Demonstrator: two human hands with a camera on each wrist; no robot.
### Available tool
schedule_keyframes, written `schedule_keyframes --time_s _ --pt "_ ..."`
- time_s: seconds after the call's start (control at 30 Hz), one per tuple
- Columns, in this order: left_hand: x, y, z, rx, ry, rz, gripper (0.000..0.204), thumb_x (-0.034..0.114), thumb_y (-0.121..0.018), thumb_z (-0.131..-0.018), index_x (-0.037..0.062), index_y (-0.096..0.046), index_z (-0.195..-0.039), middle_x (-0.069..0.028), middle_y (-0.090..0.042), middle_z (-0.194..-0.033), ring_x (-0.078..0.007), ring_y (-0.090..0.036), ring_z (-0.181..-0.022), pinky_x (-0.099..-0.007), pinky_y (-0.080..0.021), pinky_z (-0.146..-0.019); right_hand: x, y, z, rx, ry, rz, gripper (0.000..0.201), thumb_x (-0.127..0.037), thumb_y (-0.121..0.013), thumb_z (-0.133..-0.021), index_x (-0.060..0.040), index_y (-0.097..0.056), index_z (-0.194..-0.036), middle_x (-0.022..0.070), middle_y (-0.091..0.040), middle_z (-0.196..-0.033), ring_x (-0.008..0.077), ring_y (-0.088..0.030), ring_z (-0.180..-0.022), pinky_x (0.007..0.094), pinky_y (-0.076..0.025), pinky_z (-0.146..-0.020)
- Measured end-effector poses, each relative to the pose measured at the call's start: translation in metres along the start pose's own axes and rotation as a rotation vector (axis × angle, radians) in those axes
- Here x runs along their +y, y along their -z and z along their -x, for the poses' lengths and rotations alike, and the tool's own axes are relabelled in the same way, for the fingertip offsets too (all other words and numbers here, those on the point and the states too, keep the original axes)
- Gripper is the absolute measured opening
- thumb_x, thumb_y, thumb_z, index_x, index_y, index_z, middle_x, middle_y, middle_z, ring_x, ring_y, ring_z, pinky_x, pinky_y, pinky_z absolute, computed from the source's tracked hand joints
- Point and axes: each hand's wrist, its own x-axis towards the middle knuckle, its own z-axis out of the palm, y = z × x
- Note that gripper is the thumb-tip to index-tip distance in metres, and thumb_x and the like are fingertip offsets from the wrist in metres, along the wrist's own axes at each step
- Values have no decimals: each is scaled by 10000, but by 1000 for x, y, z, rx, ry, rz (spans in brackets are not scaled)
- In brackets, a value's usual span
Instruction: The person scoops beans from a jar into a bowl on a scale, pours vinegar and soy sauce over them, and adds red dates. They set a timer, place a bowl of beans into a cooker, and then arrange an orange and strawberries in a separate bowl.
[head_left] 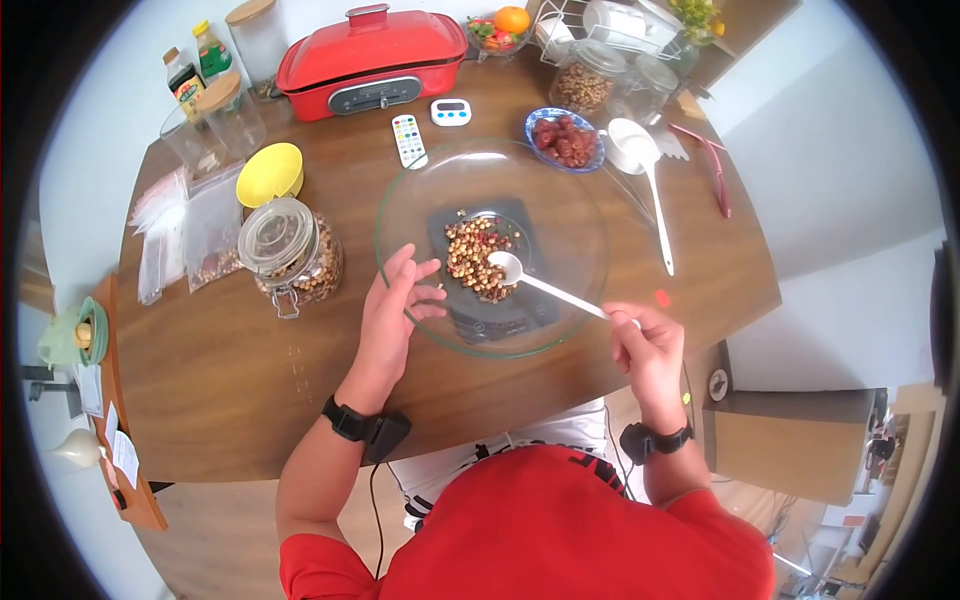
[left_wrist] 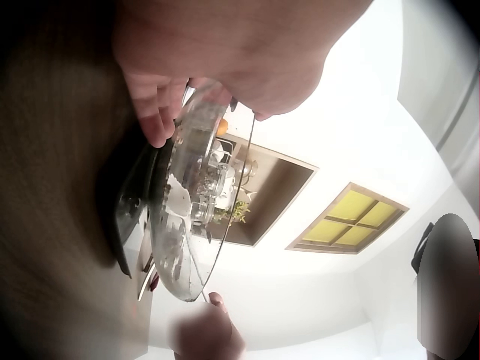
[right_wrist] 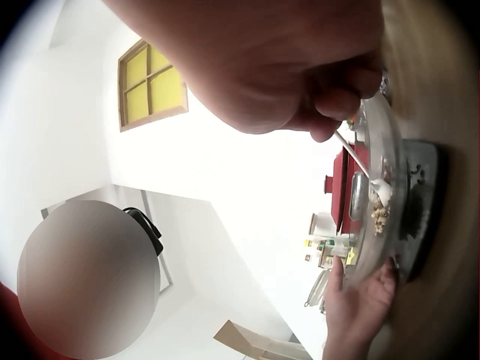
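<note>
A large glass bowl (head_left: 585,235) stands on a dark flat scale (head_left: 540,318), with mixed beans and grains (head_left: 470,250) at its bottom. My right hand (head_left: 650,355) pinches the end of a white long-handled spoon (head_left: 565,296); the spoon's head rests among the grains. At the bowl's left rim is my left hand (head_left: 385,320), fingers spread and slightly bent. In the left wrist view, fingers of the left hand (left_wrist: 161,112) lie by the outside of the bowl (left_wrist: 176,277). The right wrist view shows the spoon (right_wrist: 381,189) inside the bowl.
Left of the bowl stand a clip-top jar (head_left: 290,250), a yellow bowl (head_left: 270,175) and plastic bags (head_left: 215,225). Behind are a red cooker (head_left: 370,60), a remote (head_left: 408,140) and a timer (head_left: 451,112). Dates in a blue dish (head_left: 565,140) and a white ladle (head_left: 660,220) lie right.
</note>
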Motion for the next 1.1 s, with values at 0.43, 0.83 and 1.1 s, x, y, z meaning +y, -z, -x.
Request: schedule_keyframes --time_s 0.43,0.83,1.1 --pt "0 -1 0 8 2 4 580 363 -488 -1085 21 -354 -1534 -180 -607 -1360 -198 -655 -995 -352 -569 -830 2 -30 -15 -22 204 110 191 -37 -623 -1006 14 -742 -1146 40 -697 -750 86 -600 -597 232 -466 -550" --pt "-2 0 -1 13 0 11 567 351 -490 -1085 24 -365 -1531 -185 -608 -1363 -209 -658 -995 -361 -570 -832 -27 -9 9 -393 771 615 290 75 -705 -827 -22 -747 -1097 88 -628 -696 246 -616 -594 348 -469 -523" --pt "-1 0 -1 8 1 2 562 342 -486 -1088 20 -361 -1532 -181 -621 -1348 -204 -659 -992 -362 -571 -830 -24 -32 -27 -192 950 797 301 63 -725 -758 -34 -752 -1041 73 -566 -700 263 -545 -566 384 -428 -514"
